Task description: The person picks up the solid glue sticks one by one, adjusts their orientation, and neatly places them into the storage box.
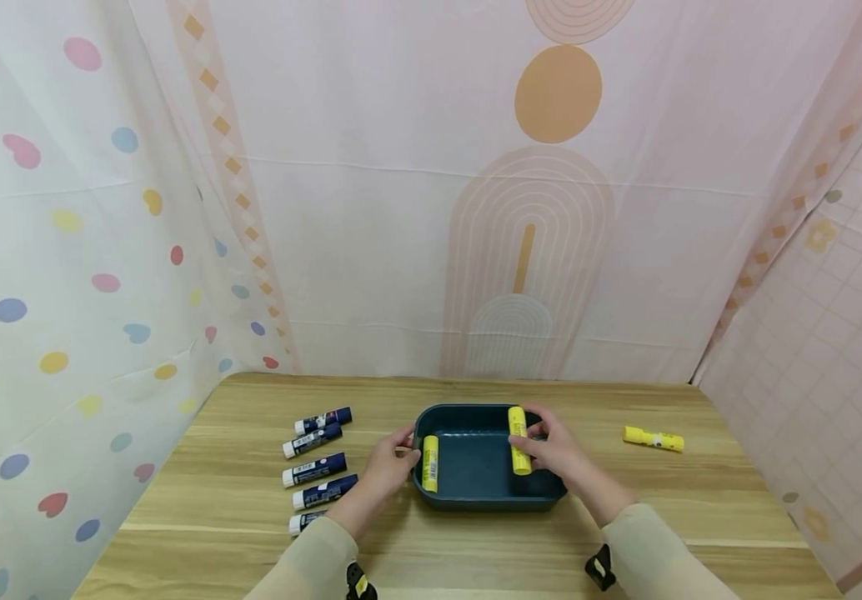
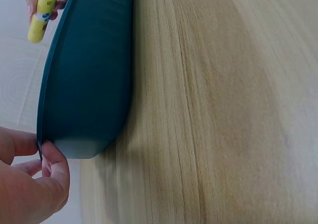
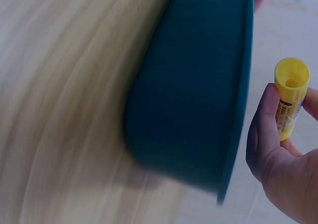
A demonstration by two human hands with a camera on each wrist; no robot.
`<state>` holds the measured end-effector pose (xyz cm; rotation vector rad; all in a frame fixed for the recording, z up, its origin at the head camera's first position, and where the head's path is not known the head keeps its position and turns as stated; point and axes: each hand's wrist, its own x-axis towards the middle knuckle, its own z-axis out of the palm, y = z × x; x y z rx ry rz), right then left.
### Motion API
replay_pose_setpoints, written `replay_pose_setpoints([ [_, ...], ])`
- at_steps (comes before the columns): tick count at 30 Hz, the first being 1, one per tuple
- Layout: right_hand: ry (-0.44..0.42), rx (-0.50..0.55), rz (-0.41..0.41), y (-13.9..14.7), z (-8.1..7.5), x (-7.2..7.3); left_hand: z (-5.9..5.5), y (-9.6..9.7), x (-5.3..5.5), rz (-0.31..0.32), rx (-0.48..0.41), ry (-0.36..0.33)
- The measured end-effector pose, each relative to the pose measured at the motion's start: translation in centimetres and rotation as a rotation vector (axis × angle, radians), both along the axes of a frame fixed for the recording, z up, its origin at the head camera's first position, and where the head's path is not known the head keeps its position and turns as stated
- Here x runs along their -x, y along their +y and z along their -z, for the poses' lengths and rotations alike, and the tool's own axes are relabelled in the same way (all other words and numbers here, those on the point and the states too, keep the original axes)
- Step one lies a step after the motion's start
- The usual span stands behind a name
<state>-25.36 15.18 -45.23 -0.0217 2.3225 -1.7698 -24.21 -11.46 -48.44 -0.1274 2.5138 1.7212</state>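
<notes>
A dark teal plastic tray (image 1: pixel 476 503) stands on the table, and my left hand (image 1: pixel 388 467) pinches its left rim between thumb and fingers. The left wrist view shows that hand (image 2: pixel 37 179) at the rim's corner. My right hand (image 1: pixel 558 450) holds a yellow glue stick (image 1: pixel 518 442) over the right part of the tray. In the right wrist view this glue stick (image 3: pixel 289 102) sits between thumb and fingers, its hollow end facing the camera. Another yellow glue stick (image 1: pixel 430 464) lies inside the tray along its left wall.
Several dark blue glue sticks with white caps (image 1: pixel 314 471) lie in a column on the left of the wooden table (image 1: pixel 491 554). One more yellow glue stick (image 1: pixel 654 439) lies to the right of the tray. Patterned curtains (image 1: pixel 371 250) hang behind the table and at both sides.
</notes>
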Motion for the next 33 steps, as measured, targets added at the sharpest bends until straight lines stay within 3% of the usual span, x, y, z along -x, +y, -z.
replay_pose_setpoints([
  [8,0.009,-0.024,0.001,-3.1,1.2,0.1,0.1,0.0,0.0,-0.002,-0.007,0.003],
  [18,-0.044,-0.11,-0.039,-6.5,2.7,0.3,0.2,-0.1,0.1,-0.011,0.002,-0.001],
  [33,-0.043,-0.238,-0.066,-9.8,3.3,0.7,0.1,-0.1,-0.1,0.011,-0.007,-0.005],
])
